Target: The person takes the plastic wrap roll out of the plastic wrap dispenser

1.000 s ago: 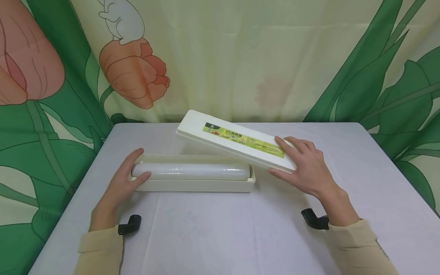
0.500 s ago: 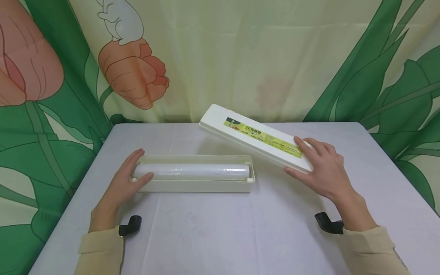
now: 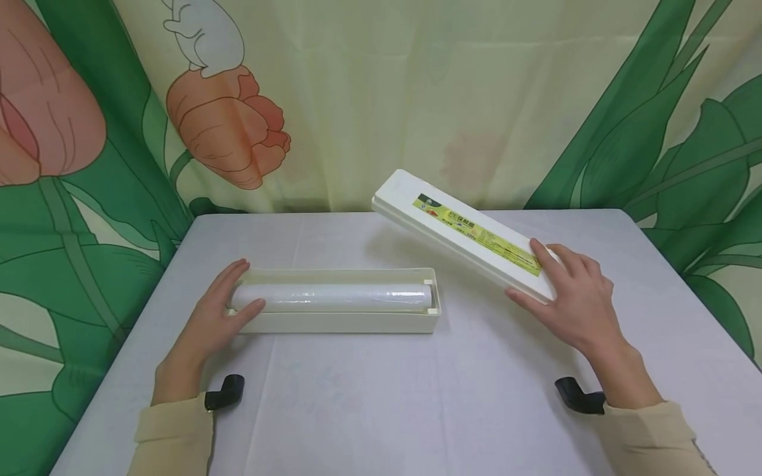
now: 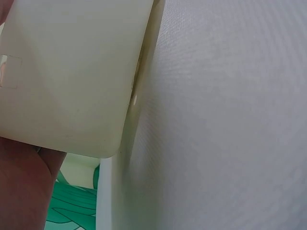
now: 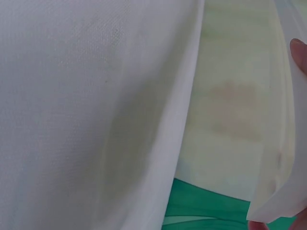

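Observation:
A roll of cling film lies in an uncovered white box left of the middle of the table. My left hand grips the box's left end, thumb at the front and fingers at the back; in the left wrist view the box's end wall fills the upper left. Well to the right, my right hand holds the white lid by its near right end. The lid is tilted, its far left end raised, and it bears a yellow-green label. In the right wrist view the lid shows at the right edge.
A white cloth covers the table. Behind its far edge hangs a curtain printed with flowers and leaves. A black wrist camera sits at the left cuff, another black camera at the right.
My right hand has carried the lid to the right, away from over the box, and the lid's far end has risen. The roll's right end is now uncovered. My left hand has stayed at the box.

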Available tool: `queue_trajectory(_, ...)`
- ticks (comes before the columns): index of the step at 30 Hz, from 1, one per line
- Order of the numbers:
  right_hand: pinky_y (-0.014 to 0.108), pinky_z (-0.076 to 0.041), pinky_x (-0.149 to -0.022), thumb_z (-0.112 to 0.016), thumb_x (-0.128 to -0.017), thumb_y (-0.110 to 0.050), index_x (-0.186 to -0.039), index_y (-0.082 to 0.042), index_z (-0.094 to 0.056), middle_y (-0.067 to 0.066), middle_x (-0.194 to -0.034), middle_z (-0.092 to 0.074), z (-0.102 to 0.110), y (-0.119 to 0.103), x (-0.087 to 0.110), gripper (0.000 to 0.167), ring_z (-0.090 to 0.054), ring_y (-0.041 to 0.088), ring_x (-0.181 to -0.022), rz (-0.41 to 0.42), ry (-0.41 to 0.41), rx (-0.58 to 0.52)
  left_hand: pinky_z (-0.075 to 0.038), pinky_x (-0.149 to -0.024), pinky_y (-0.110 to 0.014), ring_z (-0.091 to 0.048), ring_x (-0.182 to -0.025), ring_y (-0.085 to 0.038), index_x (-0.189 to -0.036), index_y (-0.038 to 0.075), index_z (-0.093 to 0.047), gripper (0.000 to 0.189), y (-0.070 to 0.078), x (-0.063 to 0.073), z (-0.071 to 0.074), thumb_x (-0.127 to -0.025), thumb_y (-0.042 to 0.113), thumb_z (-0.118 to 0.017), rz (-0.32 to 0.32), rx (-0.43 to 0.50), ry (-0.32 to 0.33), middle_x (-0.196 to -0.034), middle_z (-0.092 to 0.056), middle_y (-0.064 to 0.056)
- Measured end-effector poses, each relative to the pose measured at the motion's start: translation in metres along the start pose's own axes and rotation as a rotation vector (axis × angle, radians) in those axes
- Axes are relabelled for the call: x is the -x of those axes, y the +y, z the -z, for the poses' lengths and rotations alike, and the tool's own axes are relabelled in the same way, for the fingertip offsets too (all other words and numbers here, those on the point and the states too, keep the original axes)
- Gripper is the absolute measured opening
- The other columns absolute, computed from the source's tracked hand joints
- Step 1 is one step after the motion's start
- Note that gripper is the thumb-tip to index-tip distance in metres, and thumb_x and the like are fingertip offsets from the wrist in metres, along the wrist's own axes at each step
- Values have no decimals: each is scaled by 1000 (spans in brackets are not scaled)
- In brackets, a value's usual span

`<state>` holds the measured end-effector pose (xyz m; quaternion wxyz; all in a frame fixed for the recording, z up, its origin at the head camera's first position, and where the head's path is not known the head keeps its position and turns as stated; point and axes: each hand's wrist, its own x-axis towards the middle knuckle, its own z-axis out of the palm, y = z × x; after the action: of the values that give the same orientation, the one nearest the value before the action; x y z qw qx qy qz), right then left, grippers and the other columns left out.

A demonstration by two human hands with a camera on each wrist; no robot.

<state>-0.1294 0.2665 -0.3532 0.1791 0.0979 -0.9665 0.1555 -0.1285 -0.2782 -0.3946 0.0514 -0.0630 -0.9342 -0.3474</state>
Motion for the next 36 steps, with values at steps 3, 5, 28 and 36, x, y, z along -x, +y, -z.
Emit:
queue_trajectory(3, 70, -31, -80, -77, -84, -48, -157, -16, -37, 24, -143, -43, 0, 3, 2, 90, -36, 55, -123, -14, -3, 8, -22, -107, -75, -21, -148, -43, -158, 7, -30, 80, 0, 0, 0, -95, 41, -67, 1, 6, 1, -164, -23, -15)
queue_trajectory(5, 70, -30, -80, -77, -84, -49, -158, -16, -36, 25, -144, -42, 0, 6, 4, 91, -36, 56, -123, -27, -8, 12, -22, -107, -75, -21, -148, -43, -158, 7, -30, 80, 0, 0, 0, -95, 41, -67, 1, 9, 1, -164, -22, -15)
queue_trajectory(28, 77, -27, -79, -61, -93, -60, -161, -13, -24, 33, -146, -31, -3, 26, 21, 90, -28, 60, -122, -190, -151, 77, -23, -107, -75, -21, -148, -42, -158, 7, -31, 80, -1, -1, -1, -95, 42, -67, -1, 7, 6, -165, -22, -14)
queue_trajectory(36, 78, -27, -78, -59, -94, -61, -161, -11, -22, 34, -146, -30, -9, 33, 27, 91, -28, 62, -121, -205, -174, 87, -23, -107, -75, -21, -148, -42, -157, 6, -31, 80, -2, -1, -1, -95, 42, -67, -5, 1, 5, -164, -23, -15)
